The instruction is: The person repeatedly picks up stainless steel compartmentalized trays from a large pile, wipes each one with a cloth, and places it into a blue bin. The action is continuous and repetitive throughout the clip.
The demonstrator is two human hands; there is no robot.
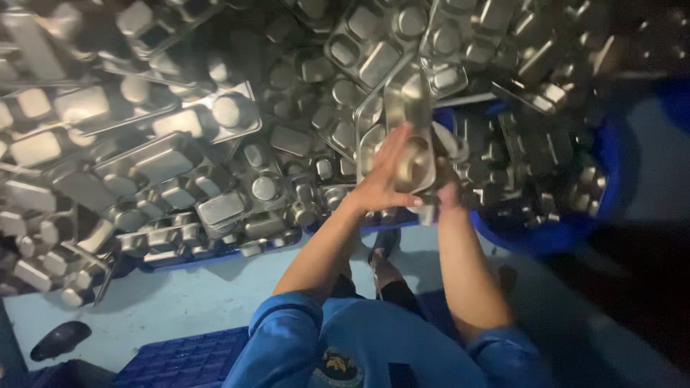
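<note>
The left hand (pixel 384 179) lies flat, fingers stretched, against the face of a steel compartment tray (pixel 406 136), pressing it rather than curling round it, while the right hand (pixel 444 192) sits low behind the same tray's bottom edge; it is mostly hidden, so whether its fingers are closed on the rim cannot be told. The tray stands nearly upright between the two hands, its compartments facing the person, probably so that it can be steadied from both sides above the heap. Just behind and around it, a great pile of like steel trays (pixel 215 144) lies tumbled at all angles, some face up, some overturned, spreading across the whole upper part of the view. Part of the pile rests in a blue plastic tub (pixel 568 230) to the right, whose rim shows beneath the trays. Nearer the person, both forearms come out of blue sleeves (pixel 287 323). The pale floor (pixel 187 294) lies below the pile, with a blue plastic crate (pixel 180 359) at the lower left and a dark shoe-like object (pixel 61 339) beside it.
</note>
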